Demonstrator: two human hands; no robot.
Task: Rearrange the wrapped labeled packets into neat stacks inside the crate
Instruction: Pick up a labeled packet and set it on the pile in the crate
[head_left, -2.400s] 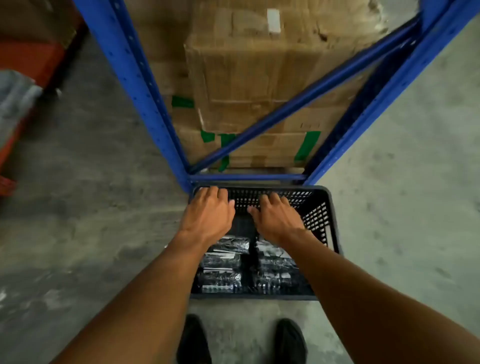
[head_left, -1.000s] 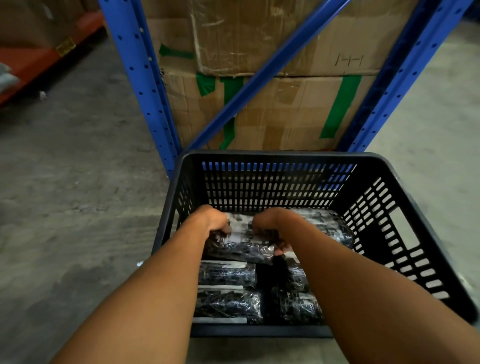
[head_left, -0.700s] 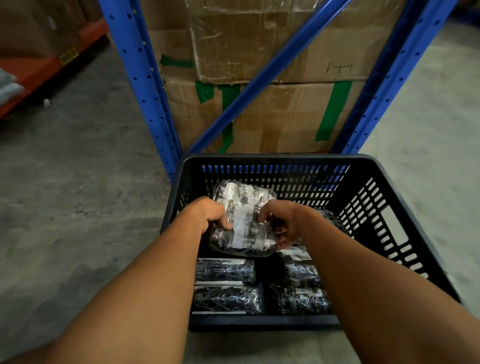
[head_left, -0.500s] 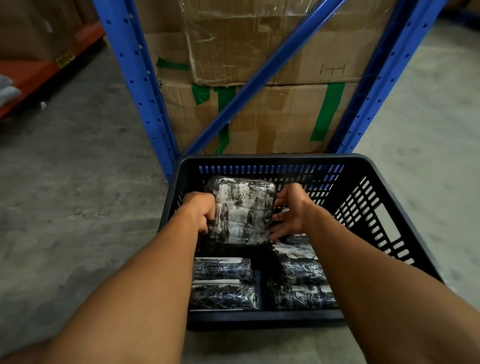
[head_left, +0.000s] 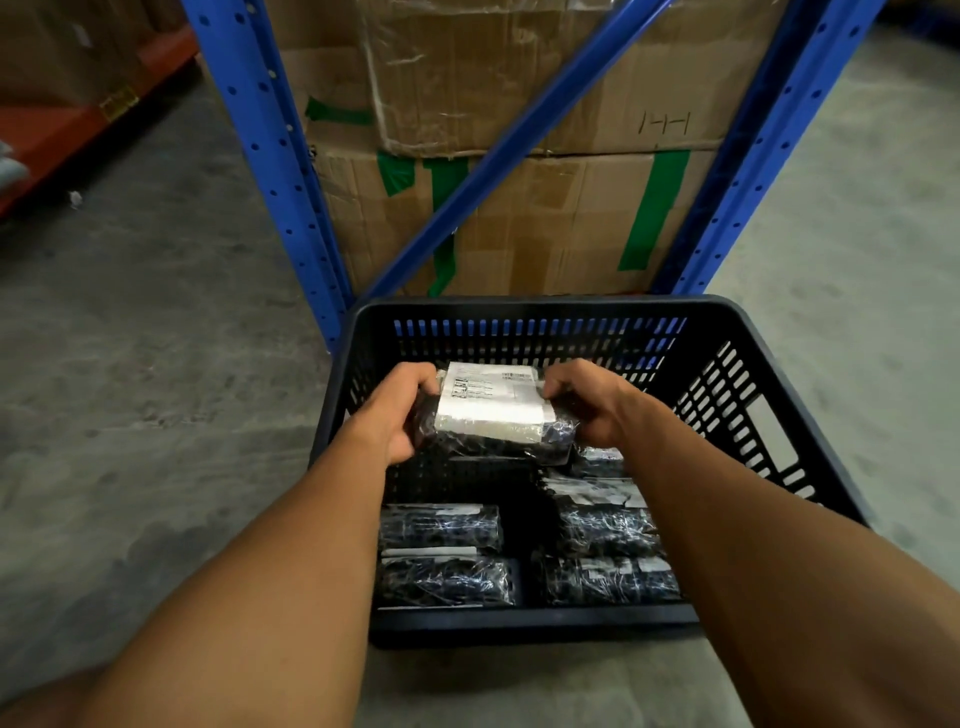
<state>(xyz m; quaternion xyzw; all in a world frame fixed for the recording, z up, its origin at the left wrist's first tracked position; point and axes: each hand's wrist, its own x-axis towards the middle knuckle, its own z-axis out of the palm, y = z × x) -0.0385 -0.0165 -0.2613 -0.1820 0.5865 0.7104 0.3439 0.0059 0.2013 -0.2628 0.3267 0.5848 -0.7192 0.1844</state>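
A black slotted plastic crate (head_left: 524, 306) sits on the concrete floor in front of me. Over its far half I hold a wrapped packet (head_left: 493, 410) with its white label facing up. My left hand (head_left: 397, 410) grips its left end and my right hand (head_left: 589, 402) grips its right end. Several more dark wrapped packets lie on the crate floor: two on the near left (head_left: 441, 551) and a row on the right (head_left: 605, 535), partly hidden by my right forearm.
A blue steel rack upright (head_left: 270, 156) and diagonal brace (head_left: 519, 140) stand just behind the crate, with taped cardboard boxes (head_left: 545, 218) inside. Grey concrete floor (head_left: 130, 364) lies on both sides. An orange shelf beam (head_left: 62, 130) is at the far left.
Both hands lifted one packet from the crate's far left, then turned it over, so its white label now faces up. The camera has come closer to the crate.
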